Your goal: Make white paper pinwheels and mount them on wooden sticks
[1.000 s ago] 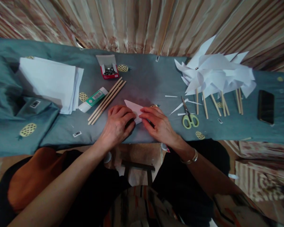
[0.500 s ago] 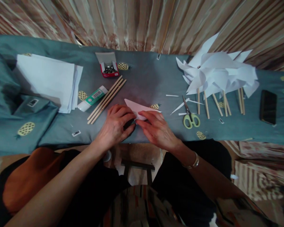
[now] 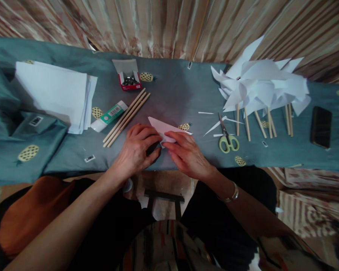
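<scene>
A folded piece of white paper (image 3: 161,125), roughly triangular, lies at the near part of the table between my hands. My left hand (image 3: 138,147) has its curled fingers on the paper's left side, the thumb tucked below them. From the right, my right hand (image 3: 190,153) pinches the paper's lower edge between fingers and thumb. Parts of the paper are hidden under the fingers. Beyond my left hand lie several thin wooden sticks (image 3: 127,118). To the right of my right hand are green-handled scissors (image 3: 228,143) with thin paper strips (image 3: 214,127) around them.
A stack of white paper (image 3: 52,94) lies at the left, with a glue tube (image 3: 109,115) beside the sticks. A small red box (image 3: 130,81) of metal pins stands open farther back. Several paper pinwheels (image 3: 260,84) on sticks lie at the right, near a dark phone (image 3: 321,127).
My right fingers have shifted slightly at the paper's lower edge. The left hand stays nearly still, and the view has moved a little.
</scene>
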A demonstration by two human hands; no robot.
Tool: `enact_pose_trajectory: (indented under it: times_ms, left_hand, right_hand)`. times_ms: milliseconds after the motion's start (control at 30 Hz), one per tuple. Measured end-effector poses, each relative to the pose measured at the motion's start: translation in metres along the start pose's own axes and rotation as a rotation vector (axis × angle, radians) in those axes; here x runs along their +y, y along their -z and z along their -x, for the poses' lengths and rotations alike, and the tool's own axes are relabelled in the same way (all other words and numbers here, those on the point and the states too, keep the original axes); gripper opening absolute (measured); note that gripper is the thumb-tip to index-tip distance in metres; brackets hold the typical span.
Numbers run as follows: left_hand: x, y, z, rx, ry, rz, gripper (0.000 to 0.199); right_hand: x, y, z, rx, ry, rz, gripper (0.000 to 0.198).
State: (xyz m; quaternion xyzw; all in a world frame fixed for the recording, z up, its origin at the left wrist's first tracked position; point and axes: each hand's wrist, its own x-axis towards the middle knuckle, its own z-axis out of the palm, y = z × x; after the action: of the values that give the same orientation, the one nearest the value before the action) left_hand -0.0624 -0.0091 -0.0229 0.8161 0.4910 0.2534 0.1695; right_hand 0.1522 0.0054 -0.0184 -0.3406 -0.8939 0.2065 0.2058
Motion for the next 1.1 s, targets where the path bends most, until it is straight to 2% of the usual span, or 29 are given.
enact_pose_trajectory:
  times_ms: [467, 733, 800, 967, 1100]
  left_hand:
    - [0.002, -0.006, -0.001, 0.07, -0.008, -0.066, 0.019]
    - [-0.001, -0.006, 0.0, 0.054, -0.009, -0.034, 0.019]
    - [-0.001, -0.005, 0.0, 0.051, -0.011, -0.034, 0.019]
    - [0.0, -0.005, 0.002, 0.054, -0.027, -0.048, 0.02]
    - [0.001, -0.005, 0.003, 0.06, -0.045, -0.059, 0.022]
  right_hand:
    - [0.005, 0.002, -0.004, 0.051, -0.121, -0.199, 0.025]
    - [0.009, 0.011, -0.01, 0.146, -0.19, 0.039, 0.028]
    - [0.01, 0.013, -0.013, 0.159, -0.164, 0.083, 0.029]
    - [0.01, 0.01, -0.021, 0.019, -0.022, 0.058, 0.029]
    - [0.013, 0.007, -0.033, -0.005, -0.076, 0.039, 0.026]
